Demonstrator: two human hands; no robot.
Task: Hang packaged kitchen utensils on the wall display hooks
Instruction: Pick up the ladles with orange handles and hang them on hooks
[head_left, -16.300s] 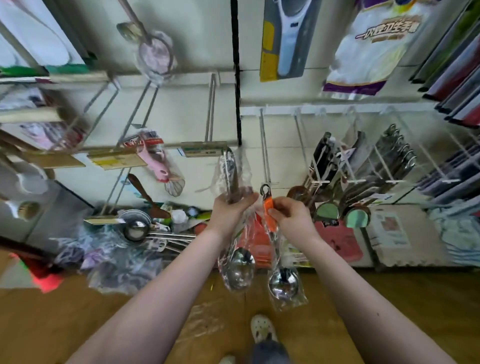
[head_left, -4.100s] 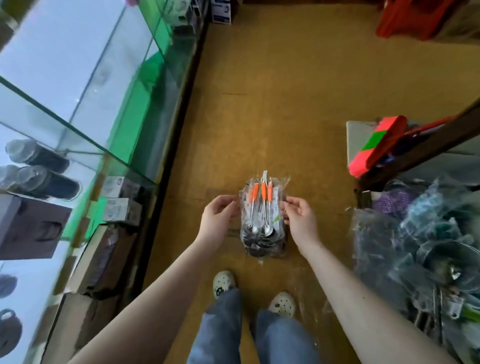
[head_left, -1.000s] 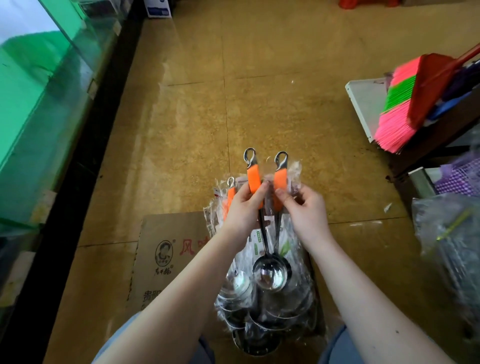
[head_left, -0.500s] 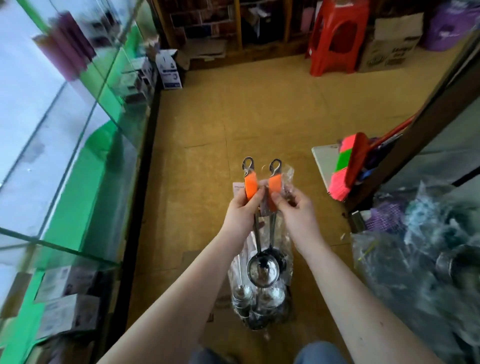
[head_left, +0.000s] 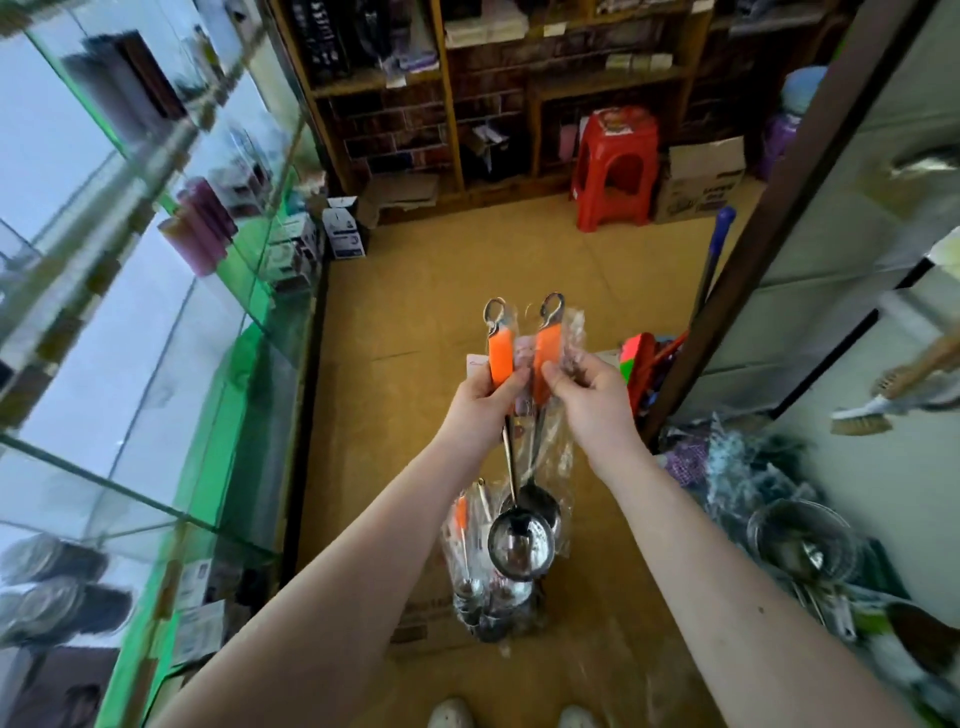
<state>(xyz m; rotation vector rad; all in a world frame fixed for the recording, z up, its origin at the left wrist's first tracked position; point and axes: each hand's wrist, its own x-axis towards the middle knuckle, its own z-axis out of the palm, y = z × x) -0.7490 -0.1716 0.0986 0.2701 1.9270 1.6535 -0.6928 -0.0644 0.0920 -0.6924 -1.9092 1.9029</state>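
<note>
Here | left hand (head_left: 480, 410) pinches front ladle (head_left: 501, 358) | right hand (head_left: 592, 400) pinches rear ladle (head_left: 548, 347), bowl half-hidden

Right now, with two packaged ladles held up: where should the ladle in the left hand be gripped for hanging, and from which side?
Pinch its orange handle, just below the metal loop, coming from the left as the left hand does. It hangs upright with the bowl down, so that grip probably leaves the loop free to slip over a hook.
</note>
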